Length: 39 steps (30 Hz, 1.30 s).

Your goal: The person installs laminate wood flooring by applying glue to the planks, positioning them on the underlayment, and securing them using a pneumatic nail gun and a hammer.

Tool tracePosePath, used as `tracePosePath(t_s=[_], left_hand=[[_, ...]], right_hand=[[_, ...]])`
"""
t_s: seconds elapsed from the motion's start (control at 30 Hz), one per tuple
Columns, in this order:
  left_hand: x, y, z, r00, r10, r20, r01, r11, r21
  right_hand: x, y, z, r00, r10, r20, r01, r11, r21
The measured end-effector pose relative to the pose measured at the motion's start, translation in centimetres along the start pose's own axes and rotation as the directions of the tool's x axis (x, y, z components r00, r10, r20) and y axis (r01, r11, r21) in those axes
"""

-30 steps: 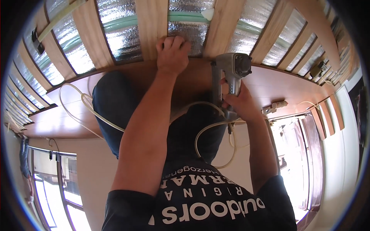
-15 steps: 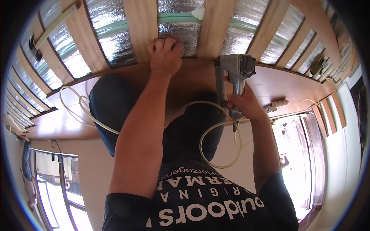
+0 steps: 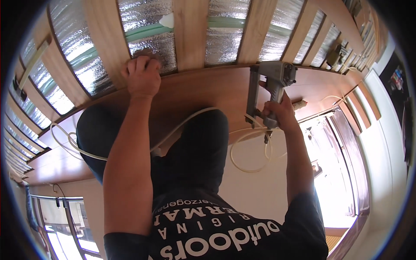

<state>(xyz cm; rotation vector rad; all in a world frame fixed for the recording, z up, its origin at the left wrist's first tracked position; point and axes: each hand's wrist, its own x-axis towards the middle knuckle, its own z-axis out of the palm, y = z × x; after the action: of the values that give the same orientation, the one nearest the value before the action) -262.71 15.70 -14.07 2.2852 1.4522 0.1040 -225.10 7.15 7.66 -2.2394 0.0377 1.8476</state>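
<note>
My right hand (image 3: 281,110) is wrapped around the handle of a grey pneumatic nail gun (image 3: 277,76). The gun stands upright by the far edge of a brown floorboard (image 3: 186,93), its long magazine to the left of the handle. A pale air hose (image 3: 236,162) loops below the gun and runs across my legs. My left hand (image 3: 143,78) has its fingers bent over that board's far edge, beside a light wooden batten (image 3: 106,43). The fingertips reach down toward silver foil (image 3: 160,52) and are partly hidden.
Several wooden battens cross the foil, with a green pipe (image 3: 225,22) running between them. A long-handled tool (image 3: 32,67) lies at the far left. A small tool (image 3: 336,56) and loose planks (image 3: 359,26) lie at the far right. Bright windows (image 3: 333,173) are at both sides.
My body and view have shifted right along the board. The nail gun has moved with my right hand, staying held. My left hand remains at the board's edge.
</note>
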Motion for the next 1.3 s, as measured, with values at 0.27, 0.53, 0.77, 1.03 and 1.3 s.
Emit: tracePosePath(t_s=[0.27, 0.53, 0.77, 1.03, 1.3], left_hand=[[0.0, 0.2, -0.2, 1.000, 0.006, -0.001, -0.006, 1.000, 0.005], [0.1, 0.2, -0.4, 0.999, 0.019, 0.029, -0.020, 1.000, 0.016], [-0.1, 0.2, 0.0, 1.000, 0.005, 0.029, -0.005, 1.000, 0.022], [0.0, 0.0, 0.0, 1.000, 0.023, 0.001, -0.023, 0.999, 0.028], [-0.1, 0.1, -0.1, 0.999, 0.004, 0.032, -0.005, 0.999, 0.041]], right_hand=[[2.1, -0.9, 0.1, 0.995, 0.015, 0.100, 0.002, 0.985, -0.170], [2.4, -0.6, -2.2, 0.985, 0.159, 0.061, -0.146, 0.972, -0.182], [2.7, -0.7, -4.4, 0.982, 0.103, 0.159, -0.086, 0.990, -0.108], [2.6, -0.4, -4.6, 0.990, 0.087, 0.114, -0.068, 0.984, -0.168], [2.1, -0.8, -2.9, 0.995, 0.015, 0.103, -0.007, 0.997, -0.082]])
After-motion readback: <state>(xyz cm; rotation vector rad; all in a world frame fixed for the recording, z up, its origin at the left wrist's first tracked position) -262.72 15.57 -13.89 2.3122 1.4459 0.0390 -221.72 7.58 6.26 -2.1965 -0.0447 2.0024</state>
